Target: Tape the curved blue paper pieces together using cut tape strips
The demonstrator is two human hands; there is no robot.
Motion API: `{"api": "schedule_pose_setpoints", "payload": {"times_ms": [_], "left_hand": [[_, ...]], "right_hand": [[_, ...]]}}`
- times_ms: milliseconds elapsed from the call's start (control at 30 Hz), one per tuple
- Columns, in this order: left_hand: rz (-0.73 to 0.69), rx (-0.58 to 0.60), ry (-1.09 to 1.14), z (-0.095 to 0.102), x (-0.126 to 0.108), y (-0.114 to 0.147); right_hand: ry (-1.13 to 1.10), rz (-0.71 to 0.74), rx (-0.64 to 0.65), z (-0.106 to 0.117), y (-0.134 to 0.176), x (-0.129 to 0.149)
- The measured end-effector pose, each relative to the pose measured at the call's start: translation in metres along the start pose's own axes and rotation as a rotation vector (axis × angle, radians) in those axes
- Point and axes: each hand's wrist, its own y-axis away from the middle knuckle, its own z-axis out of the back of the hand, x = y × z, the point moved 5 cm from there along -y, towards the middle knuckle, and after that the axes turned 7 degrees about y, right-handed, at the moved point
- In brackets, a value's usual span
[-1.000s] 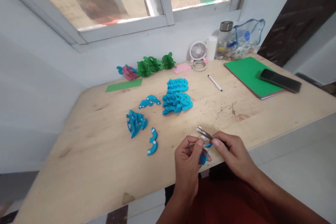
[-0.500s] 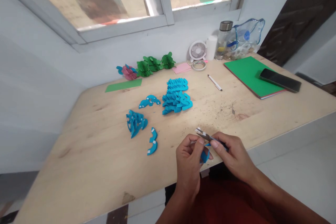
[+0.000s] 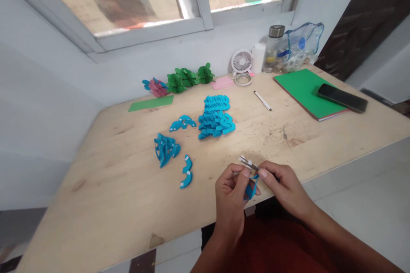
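Observation:
My left hand (image 3: 229,192) is closed near the table's front edge, with a curved blue paper piece (image 3: 250,191) in its fingers. Its thumb and forefinger pinch close to a small white strip (image 3: 242,159). From the right, my right hand (image 3: 283,185) grips a pair of scissors (image 3: 253,166), whose narrow blades point left along the white strip, just above my left fingertips. The handles are mostly hidden in my right fist. To the left lies a blue scalloped piece (image 3: 186,175) with white patches, beside a folded blue pile (image 3: 165,150).
Stacked blue cutouts (image 3: 216,123) lie mid-table, near another patched blue piece (image 3: 182,123). Green paper shapes (image 3: 188,77), a fan (image 3: 241,61) and a glass bottle (image 3: 273,49) line the wall. A pen (image 3: 262,100), green folder (image 3: 304,89) and phone (image 3: 342,98) are on the right.
The scissor blades have turned slightly between my hands and look narrower. Both hands stay almost in place, and the paper pieces on the table have not moved.

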Motion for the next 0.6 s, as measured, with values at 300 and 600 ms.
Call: {"api": "schedule_pose_setpoints", "payload": {"times_ms": [300,600], "left_hand": [[-0.068,0.043,0.002,-0.0001,-0.0007,0.0016],[-0.096,0.053,-0.011,0.0017,-0.0008,0.0024]], "right_hand": [[-0.131,-0.008,0.077,-0.0022,-0.0017,0.0051],[-0.165,0.004,0.095,-0.0024,-0.0027,0.0068]]}}
